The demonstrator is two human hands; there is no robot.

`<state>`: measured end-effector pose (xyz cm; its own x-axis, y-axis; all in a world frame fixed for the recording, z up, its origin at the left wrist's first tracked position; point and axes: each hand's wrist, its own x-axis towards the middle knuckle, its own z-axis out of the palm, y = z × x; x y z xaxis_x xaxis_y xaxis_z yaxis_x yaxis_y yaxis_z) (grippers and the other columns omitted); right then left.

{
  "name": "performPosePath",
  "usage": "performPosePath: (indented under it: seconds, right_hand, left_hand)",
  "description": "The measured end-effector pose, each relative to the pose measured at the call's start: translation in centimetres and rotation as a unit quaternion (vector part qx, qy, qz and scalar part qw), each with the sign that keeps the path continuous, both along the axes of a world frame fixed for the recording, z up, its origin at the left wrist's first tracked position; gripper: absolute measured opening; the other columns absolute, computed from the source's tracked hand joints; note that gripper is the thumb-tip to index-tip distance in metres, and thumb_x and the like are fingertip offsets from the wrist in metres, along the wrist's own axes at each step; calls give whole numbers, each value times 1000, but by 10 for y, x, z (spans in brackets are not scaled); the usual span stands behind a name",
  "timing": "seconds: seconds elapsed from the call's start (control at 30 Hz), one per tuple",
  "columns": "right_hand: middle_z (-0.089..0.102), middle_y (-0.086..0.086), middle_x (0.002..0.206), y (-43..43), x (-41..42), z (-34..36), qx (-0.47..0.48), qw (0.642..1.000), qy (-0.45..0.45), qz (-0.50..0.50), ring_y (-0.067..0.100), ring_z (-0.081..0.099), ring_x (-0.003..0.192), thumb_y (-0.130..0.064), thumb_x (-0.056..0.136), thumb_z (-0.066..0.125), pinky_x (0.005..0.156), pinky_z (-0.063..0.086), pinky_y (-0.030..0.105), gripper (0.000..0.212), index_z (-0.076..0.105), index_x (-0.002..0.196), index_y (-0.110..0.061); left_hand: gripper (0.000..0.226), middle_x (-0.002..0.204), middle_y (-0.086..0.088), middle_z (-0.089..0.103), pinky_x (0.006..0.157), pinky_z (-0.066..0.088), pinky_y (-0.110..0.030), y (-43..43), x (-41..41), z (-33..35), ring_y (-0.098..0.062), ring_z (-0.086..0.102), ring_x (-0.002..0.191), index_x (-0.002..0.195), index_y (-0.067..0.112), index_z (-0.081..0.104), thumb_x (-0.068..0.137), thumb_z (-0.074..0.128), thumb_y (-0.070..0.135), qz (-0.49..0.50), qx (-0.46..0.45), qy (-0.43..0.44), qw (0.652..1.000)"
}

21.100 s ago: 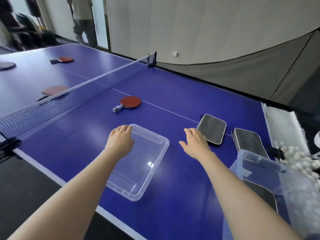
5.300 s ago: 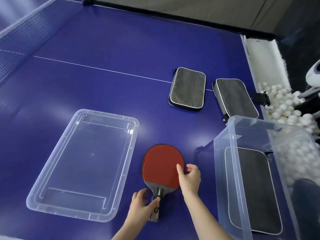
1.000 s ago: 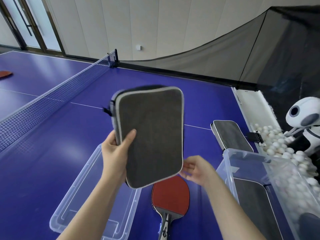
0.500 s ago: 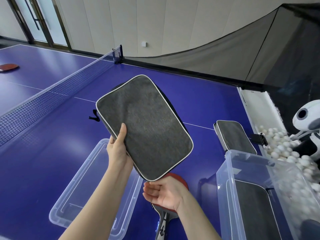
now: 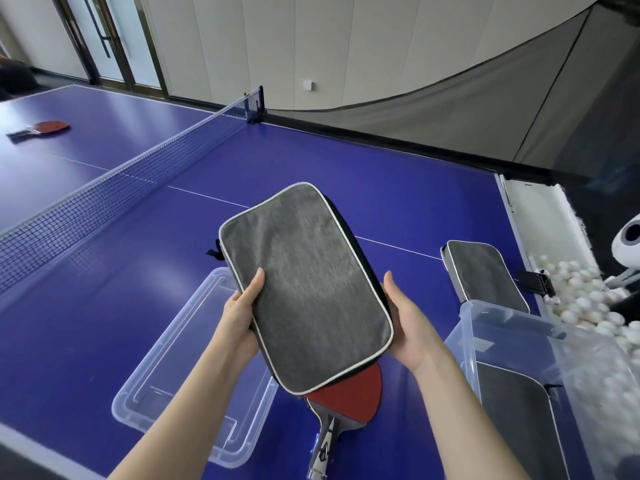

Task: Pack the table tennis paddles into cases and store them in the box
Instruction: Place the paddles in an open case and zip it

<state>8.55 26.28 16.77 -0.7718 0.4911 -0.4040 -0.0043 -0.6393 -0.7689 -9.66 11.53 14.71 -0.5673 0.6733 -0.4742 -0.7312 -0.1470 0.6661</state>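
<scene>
Left hand and right hand grip the case by its sides — it looks soft and light.

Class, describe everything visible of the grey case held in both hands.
The case is a rounded rectangle of grey fabric with white piping, black sides and a black pull tab at its far left corner. It is held tilted above the table, left hand gripping one long edge, right hand the other, over a red paddle.

case over paddle, lid left, box right, second case behind box
</scene>
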Motion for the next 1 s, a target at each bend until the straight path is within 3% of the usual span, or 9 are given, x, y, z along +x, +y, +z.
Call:
performPosePath:
  seconds: [0.17, 0.23, 0.33, 0.43, 0.53, 0.67, 0.8, 0.93, 1.0]
  right_hand:
    - [67, 12, 119, -10, 1, -7, 34, 998, 17, 42, 24, 65, 109, -39, 85, 56, 74, 56, 30, 39, 70, 112, -14]
    - [67, 12, 119, -17, 0, -14, 31, 999, 29, 32, 25, 65, 109, -37, 85, 58, 75, 57, 31, 37, 69, 113, -15]
    - [68, 14, 118, -31, -8, -23, 29, 999, 42, 7, 27, 66, 107, -33, 84, 59, 73, 57, 31, 37, 68, 115, -13]
    - [69, 16, 114, -50, -24, -32, 12, 997, 60, -36, 28, 68, 102, -28, 86, 57, 73, 57, 33, 37, 64, 118, -9]
    - [69, 12, 116, -73, -48, -42, 33, 997, 42, -57, 26, 66, 108, -29, 94, 49, 82, 57, 35, 35, 61, 122, -11]
    - [67, 11, 121, -101, -85, -56, 36, 996, 9, -80, 24, 63, 113, -25, 101, 40, 100, 46, 42, 34, 59, 126, -11]
    - [72, 8, 111, -128, -123, -66, 59, 990, -28, -125, 22, 67, 105, -25, 100, 43, 86, 54, 34, 28, 66, 113, -15]
    - [72, 13, 107, -153, -164, -75, 76, 976, -82, -189, 26, 68, 102, -22, 99, 46, 92, 52, 43, 25, 68, 106, -12]
    - [73, 9, 105, -160, -178, -80, 72, 969, -93, -218, 22, 69, 99, -21, 99, 46, 89, 53, 40, 25, 67, 108, -12]
  left_hand:
    - [54, 108, -11, 73, 69, 60, -37, -7, 6, -13, -25, 72, 91, 122, 7, 59, 80, 71, 38, 12, -53, 39, 998]
    - [65, 120, -7, 67, 73, 57, -34, -6, 9, -20, -22, 69, 99, 132, 11, 45, 81, 71, 44, 23, -123, 108, 986]
    - [101, 153, -3, 30, 106, 40, -42, -5, 11, -33, -22, 40, 135, 151, 24, 11, 76, 74, 49, 4, -286, 262, 922]
    - [93, 158, -2, 19, 118, 22, -44, 3, 24, -36, -22, 21, 145, 149, 23, 23, 76, 71, 54, -78, -281, 360, 886]
    - [100, 162, -1, -1, 121, 3, -36, 13, 38, -34, -17, -3, 149, 154, 20, 8, 80, 62, 60, -172, -262, 364, 877]
    - [100, 158, -5, 24, 119, 21, -39, 1, 13, -31, -18, 22, 146, 153, 16, 15, 78, 62, 63, -215, -190, 304, 908]
    - [79, 152, -3, 37, 116, 28, -36, -26, -31, -30, -16, 34, 141, 152, 18, 20, 90, 58, 48, -245, -162, 284, 913]
    - [34, 116, 3, 70, 86, 53, -18, -64, -91, -37, -6, 66, 105, 128, 23, 57, 96, 54, 34, -255, -105, 256, 926]
    - [28, 106, -2, 74, 87, 55, -27, -84, -129, -46, -13, 70, 99, 116, 17, 65, 96, 54, 34, -238, -119, 248, 931]
